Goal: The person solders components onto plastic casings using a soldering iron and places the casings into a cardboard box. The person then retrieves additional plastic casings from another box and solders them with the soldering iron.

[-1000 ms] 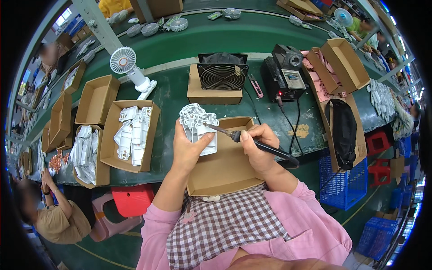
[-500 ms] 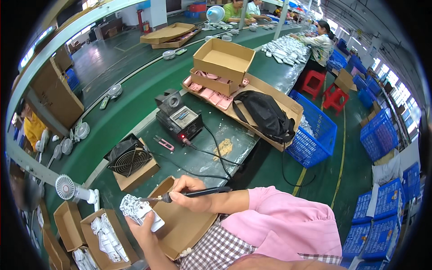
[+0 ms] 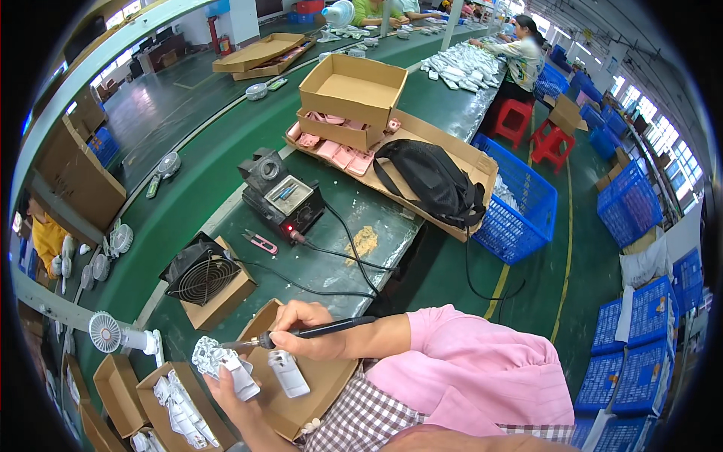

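My left hand (image 3: 235,395) is closed around a white plastic housing (image 3: 239,379), whose upper end has an open, ribbed shape. In my right hand (image 3: 307,331) is a soldering iron (image 3: 339,326) with a black handle, gripped like a pen. Its metal tip points left and meets or nearly meets the top of the housing; exact contact is too small to tell. Below the right hand, a second white plastic piece (image 3: 288,373) lies in a shallow cardboard tray (image 3: 331,384) in front of me.
A soldering station (image 3: 282,197) with a red light stands ahead, beside pink-handled snips (image 3: 260,241). Left of it sits a small black fan (image 3: 202,279) on cardboard. Boxes of white parts (image 3: 181,407) are at lower left. A black bag (image 3: 429,181) lies in a long carton; a blue crate (image 3: 520,203) adjoins it.
A white piece now lies in the tray where bare cardboard showed before. Both hands have shifted slightly, still holding the housing and soldering iron. The whole view has moved a little.
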A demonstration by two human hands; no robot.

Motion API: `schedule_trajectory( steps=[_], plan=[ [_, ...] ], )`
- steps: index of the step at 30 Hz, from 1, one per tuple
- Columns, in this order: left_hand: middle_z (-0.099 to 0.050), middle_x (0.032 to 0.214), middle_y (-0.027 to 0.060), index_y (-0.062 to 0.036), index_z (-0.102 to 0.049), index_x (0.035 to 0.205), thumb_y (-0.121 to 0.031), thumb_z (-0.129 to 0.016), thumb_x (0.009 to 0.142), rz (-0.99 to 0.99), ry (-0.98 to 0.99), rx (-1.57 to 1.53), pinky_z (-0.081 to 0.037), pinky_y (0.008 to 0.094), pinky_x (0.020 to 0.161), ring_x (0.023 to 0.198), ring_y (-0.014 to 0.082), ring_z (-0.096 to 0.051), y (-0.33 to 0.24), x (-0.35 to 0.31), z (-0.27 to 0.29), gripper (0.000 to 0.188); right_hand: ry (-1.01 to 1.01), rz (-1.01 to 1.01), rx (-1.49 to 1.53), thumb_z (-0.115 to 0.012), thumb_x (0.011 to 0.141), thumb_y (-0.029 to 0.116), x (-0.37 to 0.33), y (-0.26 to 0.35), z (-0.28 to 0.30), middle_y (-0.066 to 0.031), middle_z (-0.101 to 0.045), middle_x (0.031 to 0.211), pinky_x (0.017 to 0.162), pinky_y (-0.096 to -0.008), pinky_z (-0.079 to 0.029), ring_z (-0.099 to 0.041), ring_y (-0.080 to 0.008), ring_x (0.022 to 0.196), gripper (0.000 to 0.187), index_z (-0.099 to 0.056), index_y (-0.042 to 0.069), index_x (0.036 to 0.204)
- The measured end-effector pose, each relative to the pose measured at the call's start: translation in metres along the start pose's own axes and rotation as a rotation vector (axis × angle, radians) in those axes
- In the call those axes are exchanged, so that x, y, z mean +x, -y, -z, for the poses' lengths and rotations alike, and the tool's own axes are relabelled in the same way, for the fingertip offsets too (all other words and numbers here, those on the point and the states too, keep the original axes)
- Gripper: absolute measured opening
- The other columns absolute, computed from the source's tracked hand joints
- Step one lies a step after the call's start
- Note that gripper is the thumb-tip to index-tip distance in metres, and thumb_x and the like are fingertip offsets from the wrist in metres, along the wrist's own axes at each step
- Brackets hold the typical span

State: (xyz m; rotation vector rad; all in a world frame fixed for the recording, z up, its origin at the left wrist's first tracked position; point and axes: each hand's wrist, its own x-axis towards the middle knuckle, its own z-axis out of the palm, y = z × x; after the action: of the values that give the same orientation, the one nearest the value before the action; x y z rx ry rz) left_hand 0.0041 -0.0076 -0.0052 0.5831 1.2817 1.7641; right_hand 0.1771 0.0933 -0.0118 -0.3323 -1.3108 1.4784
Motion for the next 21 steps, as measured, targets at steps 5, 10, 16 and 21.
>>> schedule_trajectory(
  steps=[5,10,16,21],
  plan=[
    [-0.056,0.106,0.0141,0.0015,-0.036,0.128,-0.011,-0.056,0.085,-0.040,0.011,0.001,-0.054,0.0263,0.056,0.092,0.0220,-0.062,0.005,0.001,0.008,0.049,0.046,0.107,-0.097,-0.064,0.084,0.004,0.001,-0.005,0.004,-0.0068,-0.060,0.078,0.054,-0.0245,-0.042,-0.052,-0.0081,0.065,0.014,-0.050,0.004,0.086],
    [-0.055,0.112,0.0170,0.0032,-0.036,0.129,-0.003,-0.052,0.086,-0.103,-0.120,0.148,-0.050,0.0302,0.080,0.092,0.0215,-0.062,0.015,0.004,0.013,0.046,0.017,0.061,-0.026,-0.066,0.083,0.006,0.000,-0.005,0.002,-0.0041,-0.057,0.075,0.052,-0.0237,-0.039,-0.049,-0.0066,0.063,0.013,-0.052,0.005,0.083],
    [-0.059,0.109,0.0167,0.0019,-0.037,0.129,-0.006,-0.054,0.087,-0.204,-0.230,0.236,-0.049,0.0282,0.078,0.091,0.0191,-0.061,0.023,0.005,0.012,0.046,0.051,0.149,-0.133,-0.066,0.083,0.005,0.003,-0.005,0.003,-0.0056,-0.058,0.072,0.048,-0.0240,-0.037,-0.049,-0.0077,0.059,0.015,-0.051,0.005,0.084],
    [-0.055,0.117,0.0160,0.0025,-0.034,0.133,-0.007,-0.054,0.087,-0.193,-0.312,0.323,-0.049,0.0291,0.081,0.096,0.0190,-0.059,0.019,0.003,0.005,0.051,0.052,0.130,-0.115,-0.066,0.082,0.004,0.005,-0.005,0.002,-0.0054,-0.058,0.068,0.046,-0.0234,-0.035,-0.048,-0.0069,0.056,0.015,-0.051,0.004,0.083]
  ],
)
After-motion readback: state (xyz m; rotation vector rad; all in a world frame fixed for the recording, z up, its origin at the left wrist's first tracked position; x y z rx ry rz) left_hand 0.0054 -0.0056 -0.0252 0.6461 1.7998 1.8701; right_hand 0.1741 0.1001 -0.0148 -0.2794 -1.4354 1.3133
